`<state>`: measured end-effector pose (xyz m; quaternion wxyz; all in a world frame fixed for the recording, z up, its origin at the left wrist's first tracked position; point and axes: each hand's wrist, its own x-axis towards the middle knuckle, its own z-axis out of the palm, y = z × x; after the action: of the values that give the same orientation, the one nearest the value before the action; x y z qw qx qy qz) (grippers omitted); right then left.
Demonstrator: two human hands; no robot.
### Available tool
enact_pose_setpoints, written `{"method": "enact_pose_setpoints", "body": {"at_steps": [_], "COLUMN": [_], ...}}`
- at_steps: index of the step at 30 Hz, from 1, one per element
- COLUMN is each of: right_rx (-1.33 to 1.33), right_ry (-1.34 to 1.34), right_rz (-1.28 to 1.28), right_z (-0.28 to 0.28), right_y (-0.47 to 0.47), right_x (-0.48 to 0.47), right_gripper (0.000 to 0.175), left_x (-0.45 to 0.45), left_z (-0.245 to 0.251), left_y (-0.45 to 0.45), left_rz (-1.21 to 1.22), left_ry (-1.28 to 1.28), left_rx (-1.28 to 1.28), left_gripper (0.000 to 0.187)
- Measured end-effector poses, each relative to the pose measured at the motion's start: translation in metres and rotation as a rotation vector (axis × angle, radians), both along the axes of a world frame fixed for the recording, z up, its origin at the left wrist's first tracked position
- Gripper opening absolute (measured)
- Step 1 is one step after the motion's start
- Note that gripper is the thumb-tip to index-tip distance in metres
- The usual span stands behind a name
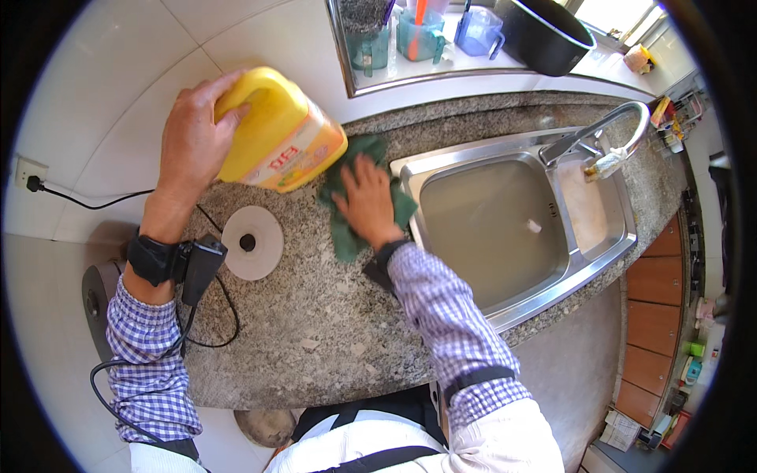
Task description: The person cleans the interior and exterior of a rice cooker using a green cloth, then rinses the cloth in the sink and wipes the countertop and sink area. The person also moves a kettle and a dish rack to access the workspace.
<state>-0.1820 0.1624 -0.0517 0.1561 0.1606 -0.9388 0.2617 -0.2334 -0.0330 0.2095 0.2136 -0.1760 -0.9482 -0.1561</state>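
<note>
My left hand (198, 133) grips the handle of a yellow plastic jug (278, 133), which is tilted over the back left of the counter and bears a printed label. Beside it, my right hand (368, 201) lies flat with fingers spread, pressing a dark green cloth (343, 233) onto the speckled granite countertop (307, 331). The cloth reaches the left rim of a stainless steel sink (491, 219). Murky water stands in the sink's large basin, with a small pale piece in it.
A round white kettle base (253, 243) with a black cord sits left of the cloth. A curved faucet (615, 130) rises behind the sink's small basin. Plastic measuring jugs (420, 35) and a black pot (547, 35) stand on the window ledge. A grey appliance (97, 298) is at far left.
</note>
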Motion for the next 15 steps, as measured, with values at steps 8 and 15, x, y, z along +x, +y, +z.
{"method": "enact_pose_setpoints", "body": {"at_steps": [8, 15], "right_rx": [-0.834, -0.580], "right_ry": [-0.023, 0.414], "right_rz": [-0.224, -0.919], "right_z": [0.036, 0.002], "right_y": [0.108, 0.336], "right_x": [0.030, -0.180], "right_gripper": [0.030, 0.040], "left_x": [0.016, 0.015], "left_z": [-0.011, -0.014], "left_y": [0.004, 0.012], "left_rz": [-0.047, 0.045], "left_ry": [-0.119, -0.287], "left_rx": [0.085, 0.246], "left_gripper": [0.044, 0.048]}}
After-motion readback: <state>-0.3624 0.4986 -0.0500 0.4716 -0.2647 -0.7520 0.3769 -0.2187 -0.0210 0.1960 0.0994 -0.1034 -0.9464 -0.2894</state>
